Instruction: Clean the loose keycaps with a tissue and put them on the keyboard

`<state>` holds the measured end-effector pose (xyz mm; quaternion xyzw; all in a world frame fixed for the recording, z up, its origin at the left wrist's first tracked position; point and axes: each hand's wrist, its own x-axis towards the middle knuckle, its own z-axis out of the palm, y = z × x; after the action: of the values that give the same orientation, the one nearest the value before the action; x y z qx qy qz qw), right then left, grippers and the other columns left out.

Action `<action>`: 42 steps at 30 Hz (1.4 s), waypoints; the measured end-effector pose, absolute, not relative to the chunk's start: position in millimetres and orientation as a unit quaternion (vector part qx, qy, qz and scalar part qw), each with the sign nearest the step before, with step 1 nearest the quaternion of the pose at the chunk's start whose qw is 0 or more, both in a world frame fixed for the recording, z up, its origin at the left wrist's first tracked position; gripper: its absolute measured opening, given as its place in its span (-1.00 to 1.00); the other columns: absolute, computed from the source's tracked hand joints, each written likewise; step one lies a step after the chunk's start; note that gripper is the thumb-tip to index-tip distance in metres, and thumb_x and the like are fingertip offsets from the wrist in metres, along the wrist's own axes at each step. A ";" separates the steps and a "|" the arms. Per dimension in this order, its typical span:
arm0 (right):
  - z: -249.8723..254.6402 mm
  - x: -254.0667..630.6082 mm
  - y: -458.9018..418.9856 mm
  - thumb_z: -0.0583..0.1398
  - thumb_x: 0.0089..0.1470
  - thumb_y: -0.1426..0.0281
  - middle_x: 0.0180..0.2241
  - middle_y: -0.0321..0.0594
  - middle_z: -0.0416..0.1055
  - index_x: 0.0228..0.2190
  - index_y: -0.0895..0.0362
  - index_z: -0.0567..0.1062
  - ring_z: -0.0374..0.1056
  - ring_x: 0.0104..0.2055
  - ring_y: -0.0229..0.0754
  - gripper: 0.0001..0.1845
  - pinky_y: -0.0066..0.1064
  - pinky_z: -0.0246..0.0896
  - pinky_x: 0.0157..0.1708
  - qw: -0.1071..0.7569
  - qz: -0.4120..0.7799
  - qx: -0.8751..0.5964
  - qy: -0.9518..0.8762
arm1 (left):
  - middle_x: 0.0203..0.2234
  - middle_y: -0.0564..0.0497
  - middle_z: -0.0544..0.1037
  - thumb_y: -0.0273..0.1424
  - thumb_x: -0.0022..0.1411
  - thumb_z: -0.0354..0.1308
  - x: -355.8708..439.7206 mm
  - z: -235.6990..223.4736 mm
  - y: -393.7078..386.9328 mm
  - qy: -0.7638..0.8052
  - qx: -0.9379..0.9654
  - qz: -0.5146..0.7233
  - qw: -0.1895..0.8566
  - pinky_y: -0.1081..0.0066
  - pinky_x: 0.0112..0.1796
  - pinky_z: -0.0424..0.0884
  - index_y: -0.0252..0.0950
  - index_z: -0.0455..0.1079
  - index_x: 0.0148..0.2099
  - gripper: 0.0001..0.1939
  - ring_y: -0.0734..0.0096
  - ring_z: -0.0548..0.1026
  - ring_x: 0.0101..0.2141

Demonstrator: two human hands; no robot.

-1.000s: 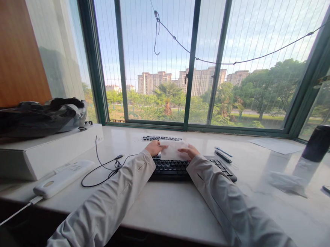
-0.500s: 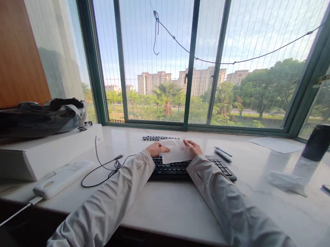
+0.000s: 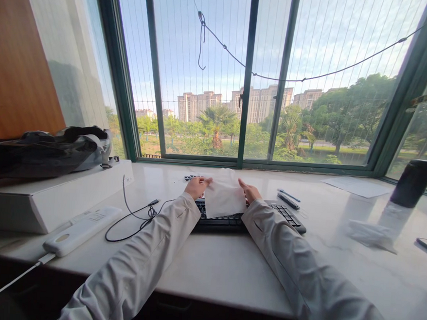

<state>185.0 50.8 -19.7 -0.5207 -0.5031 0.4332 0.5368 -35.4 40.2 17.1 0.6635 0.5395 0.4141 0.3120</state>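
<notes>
A thin white tissue (image 3: 224,195) is stretched between my two hands, above a black keyboard (image 3: 223,226). My left hand (image 3: 197,186) pinches its left edge, thumb and fingers pressed together. At the right edge, my right hand (image 3: 250,190) grips the sheet between thumb and fingers; part of those fingers is hidden behind it. The middle of the keyboard is covered by the sheet, while its number pad (image 3: 285,216) shows beyond my right sleeve. Behind my left hand lie loose keycaps (image 3: 192,177), mostly hidden now.
A black cable (image 3: 151,213) curls left of the keyboard. A white power strip (image 3: 80,231) lies before a white box (image 3: 42,205) with a dark bag on top. To the right are pens (image 3: 288,199), a crumpled clear bag (image 3: 372,236), paper (image 3: 357,187) and a black cylinder (image 3: 414,184).
The tissue has opened out into a larger, more upright sheet, reaching higher and lower than before. My left hand has shifted slightly left and up; my right hand has barely moved.
</notes>
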 end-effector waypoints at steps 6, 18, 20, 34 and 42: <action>-19.0 177.8 47.1 0.36 -0.15 0.27 -0.54 -0.17 0.50 -0.45 0.23 0.56 0.40 -0.50 -0.22 -0.73 -0.47 0.29 -0.49 0.546 0.482 -0.460 -0.508 | -0.45 -0.06 0.60 -0.04 0.14 0.13 -38.5 17.1 41.8 0.548 0.672 0.380 0.323 0.52 -0.72 0.11 -0.38 0.47 -0.18 -0.53 0.64 0.20 -0.77; -22.9 175.6 53.0 0.27 -0.16 0.50 -0.50 -0.24 0.48 -0.30 0.14 0.52 0.41 -0.49 -0.23 -0.73 -0.43 0.37 -0.45 0.597 0.543 -0.408 -0.425 | -0.55 0.15 0.41 -0.36 0.20 0.02 -39.3 10.4 48.1 0.435 0.722 0.429 0.325 0.57 -0.74 0.06 -0.27 0.29 -0.12 -0.81 0.71 0.15 -0.81; -15.0 176.2 45.8 0.21 -0.15 0.50 -0.53 -0.20 0.46 -0.33 0.18 0.52 0.39 -0.51 -0.22 -0.76 -0.41 0.36 -0.45 0.593 0.572 -0.394 -0.407 | -0.55 0.16 0.37 -0.42 0.17 -0.03 -39.0 10.4 46.8 0.416 0.733 0.440 0.309 0.57 -0.74 0.04 -0.28 0.29 -0.25 -0.89 0.72 0.17 -0.81; -24.3 180.8 44.4 0.45 -0.45 0.53 -0.46 -0.28 0.51 0.07 0.05 0.34 0.45 -0.35 -0.12 -0.05 -0.28 0.41 -0.31 0.562 0.517 -0.401 -0.506 | -0.60 0.13 0.33 -0.41 0.11 -0.09 -40.6 15.3 42.7 0.445 0.693 0.476 0.307 0.55 -0.69 0.11 -0.30 0.35 -0.27 -0.79 0.66 0.21 -0.78; -25.1 186.6 48.6 0.44 -0.36 0.49 -0.41 -0.25 0.54 0.08 0.02 0.31 0.48 -0.33 -0.13 -0.10 -0.30 0.43 -0.33 0.582 0.505 -0.396 -0.499 | -0.65 0.04 0.42 -0.01 -0.03 0.23 -42.5 18.1 40.4 0.511 0.715 0.341 0.334 0.52 -0.66 0.12 -0.41 0.49 -0.25 -0.47 0.59 0.25 -0.74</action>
<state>186.6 48.6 -25.1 -0.3965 -0.4993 0.5053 0.5815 -42.5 40.4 18.1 0.7145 0.5111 0.3411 0.3345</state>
